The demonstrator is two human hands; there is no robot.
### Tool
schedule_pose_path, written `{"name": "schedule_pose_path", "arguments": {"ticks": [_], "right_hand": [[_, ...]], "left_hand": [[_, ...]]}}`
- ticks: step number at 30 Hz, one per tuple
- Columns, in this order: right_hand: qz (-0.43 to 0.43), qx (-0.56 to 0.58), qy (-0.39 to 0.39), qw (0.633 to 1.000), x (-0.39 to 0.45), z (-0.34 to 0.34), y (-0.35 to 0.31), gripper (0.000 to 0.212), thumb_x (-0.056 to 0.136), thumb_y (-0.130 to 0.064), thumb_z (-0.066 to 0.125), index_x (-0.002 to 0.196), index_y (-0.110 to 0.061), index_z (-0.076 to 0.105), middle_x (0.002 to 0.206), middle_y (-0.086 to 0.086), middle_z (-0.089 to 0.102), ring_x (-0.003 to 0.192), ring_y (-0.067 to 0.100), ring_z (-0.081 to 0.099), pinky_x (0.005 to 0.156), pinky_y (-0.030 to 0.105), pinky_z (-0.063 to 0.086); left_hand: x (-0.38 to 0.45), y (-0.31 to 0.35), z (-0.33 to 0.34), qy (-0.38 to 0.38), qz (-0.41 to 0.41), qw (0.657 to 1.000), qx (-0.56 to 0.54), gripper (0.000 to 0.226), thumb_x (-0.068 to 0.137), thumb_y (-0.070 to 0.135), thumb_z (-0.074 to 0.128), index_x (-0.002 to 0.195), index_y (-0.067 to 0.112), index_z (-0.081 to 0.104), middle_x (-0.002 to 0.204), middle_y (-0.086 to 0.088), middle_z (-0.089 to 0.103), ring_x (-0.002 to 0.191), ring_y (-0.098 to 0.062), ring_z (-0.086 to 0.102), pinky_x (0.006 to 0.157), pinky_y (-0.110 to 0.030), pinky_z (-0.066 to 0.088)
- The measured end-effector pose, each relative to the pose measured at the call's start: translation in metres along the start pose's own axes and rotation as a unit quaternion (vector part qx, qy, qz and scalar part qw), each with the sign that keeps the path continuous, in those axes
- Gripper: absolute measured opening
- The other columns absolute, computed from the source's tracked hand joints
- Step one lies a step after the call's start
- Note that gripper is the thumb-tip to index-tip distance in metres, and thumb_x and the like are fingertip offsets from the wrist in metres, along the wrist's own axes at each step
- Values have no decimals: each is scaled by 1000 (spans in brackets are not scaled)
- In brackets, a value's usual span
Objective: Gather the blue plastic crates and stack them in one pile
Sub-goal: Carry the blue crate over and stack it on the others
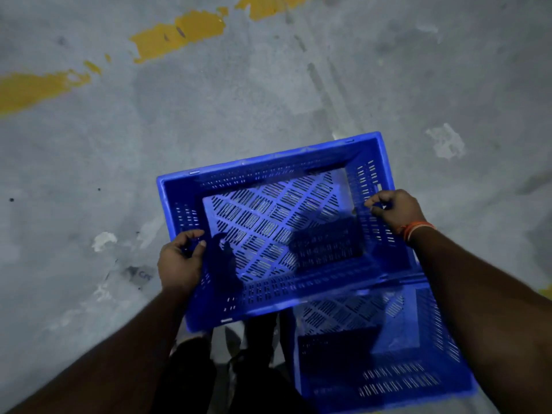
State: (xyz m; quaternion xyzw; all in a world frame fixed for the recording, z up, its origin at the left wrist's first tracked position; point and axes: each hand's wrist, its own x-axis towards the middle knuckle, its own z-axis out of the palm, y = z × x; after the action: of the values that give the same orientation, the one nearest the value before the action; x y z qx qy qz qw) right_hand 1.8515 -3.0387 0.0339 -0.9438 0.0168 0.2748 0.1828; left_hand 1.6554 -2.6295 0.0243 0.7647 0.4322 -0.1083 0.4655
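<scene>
Both hands (179, 261) grip one crate (280, 228) over another (388, 354) (both blue).

Worn yellow paint marks (179, 32) streak the grey concrete floor (239, 94).

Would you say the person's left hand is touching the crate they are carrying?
Touching. The head view shows the left hand curled over the rim of the held crate, fingers wrapped around its edge.
</scene>
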Motion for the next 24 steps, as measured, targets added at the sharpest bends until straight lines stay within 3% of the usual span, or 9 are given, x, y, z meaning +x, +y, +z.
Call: {"name": "schedule_pose_path", "arguments": {"ticks": [8, 12, 15, 19, 24], "right_hand": [[-20, 59, -14, 998, -142, -111, -117, 20, 80, -12, 72, 87, -31, 73, 77, 2, 71, 73, 16, 63, 67, 22, 44], [-37, 79, -9, 996, -211, -154, -201, 23, 80, -8, 69, 84, -29, 73, 83, 6, 73, 79, 23, 66, 75, 28, 49], [-78, 78, -22, 994, -256, -171, -270, 24, 81, -3, 66, 86, -25, 74, 80, 14, 72, 73, 29, 63, 65, 18, 46], [-135, 61, -41, 988, -298, -173, -368, 18, 83, -3, 65, 90, -16, 75, 87, 13, 72, 82, 29, 64, 77, 32, 51], [-229, -9, -56, 972, -339, -155, -499, 14, 83, -9, 68, 86, -22, 74, 84, 12, 73, 75, 29, 65, 73, 34, 51]], "left_hand": [[-89, 84, -181, -2, 48, 996, 74, 22, 88, 25, 72, 106, 39, 70, 84, 3, 67, 70, -16, 63, 67, -26, 43], [-140, 104, -282, 33, 37, 996, 73, 21, 86, 26, 72, 104, 36, 72, 75, 4, 65, 57, -12, 56, 62, -26, 42], [-179, 100, -355, 77, 20, 996, 45, 20, 85, 25, 71, 103, 33, 74, 77, 2, 68, 57, -9, 55, 61, -25, 42], [-227, 74, -446, 143, -25, 989, 28, 20, 84, 26, 70, 102, 35, 73, 70, -5, 65, 59, -17, 56, 59, -27, 41], [-271, 26, -550, 207, -81, 975, -17, 23, 86, 21, 66, 103, 33, 74, 80, -1, 69, 80, -22, 65, 72, -24, 43]]}}
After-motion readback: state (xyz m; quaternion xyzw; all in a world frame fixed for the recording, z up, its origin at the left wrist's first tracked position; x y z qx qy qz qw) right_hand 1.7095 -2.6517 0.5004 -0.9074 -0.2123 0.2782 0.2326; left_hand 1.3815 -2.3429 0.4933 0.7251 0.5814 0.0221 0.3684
